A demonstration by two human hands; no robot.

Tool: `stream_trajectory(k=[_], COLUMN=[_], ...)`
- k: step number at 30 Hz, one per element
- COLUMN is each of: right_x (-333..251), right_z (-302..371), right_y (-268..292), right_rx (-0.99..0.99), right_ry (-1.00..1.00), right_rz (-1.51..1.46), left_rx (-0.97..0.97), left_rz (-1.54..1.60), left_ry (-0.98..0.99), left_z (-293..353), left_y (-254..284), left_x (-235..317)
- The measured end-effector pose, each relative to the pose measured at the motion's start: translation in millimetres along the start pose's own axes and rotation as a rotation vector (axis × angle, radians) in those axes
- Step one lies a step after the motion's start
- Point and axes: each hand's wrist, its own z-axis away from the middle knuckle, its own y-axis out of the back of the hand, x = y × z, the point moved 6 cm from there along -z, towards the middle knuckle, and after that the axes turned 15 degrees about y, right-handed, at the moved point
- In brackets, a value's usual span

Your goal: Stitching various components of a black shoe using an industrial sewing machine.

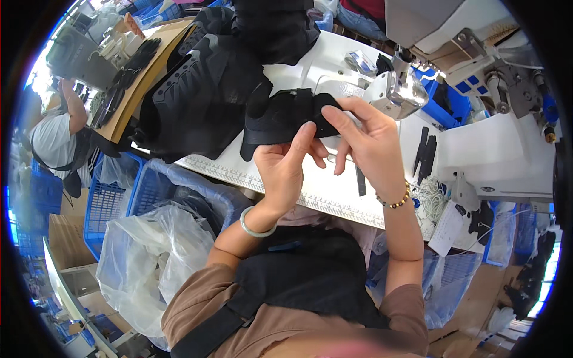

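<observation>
Over the white sewing table I hold up a black shoe upper (277,122). My left hand (283,169) grips its lower edge, thumb laid on the near face and fingers mostly behind it. The thumb of my right hand (371,138) presses on the upper's right end; its fingers curl round the back and are partly hidden. To the left lies a large pile of black shoe uppers (191,98), touching or close behind the held piece. The metal head of a sewing machine (399,92) stands just beyond my right hand.
A printed ruler strip (239,173) runs along the table's front edge. Black strips (425,154) and tangled white cord (431,200) lie at the right. Blue crates (107,206) and a clear plastic bag (152,256) are below left. Another person (57,140) sits far left.
</observation>
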Motion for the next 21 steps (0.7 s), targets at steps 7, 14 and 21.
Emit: stream_trajectory(k=[7,14,21], right_x=[-45,-41,-32], right_z=[-11,32,40], right_y=[0,-25,-20], right_rx=[-0.171,-0.539,-0.551], right_ry=[0.518,1.374,1.489], right_rz=[0.732,1.084,1.173], left_rx=[-0.027,0.123,0.032], left_rz=[-0.114,-0.321,-0.181], left_ry=[-0.140,-0.312,-0.229], left_z=[-8,-4,-5], left_y=[-7,12,10], left_x=[10,8,0])
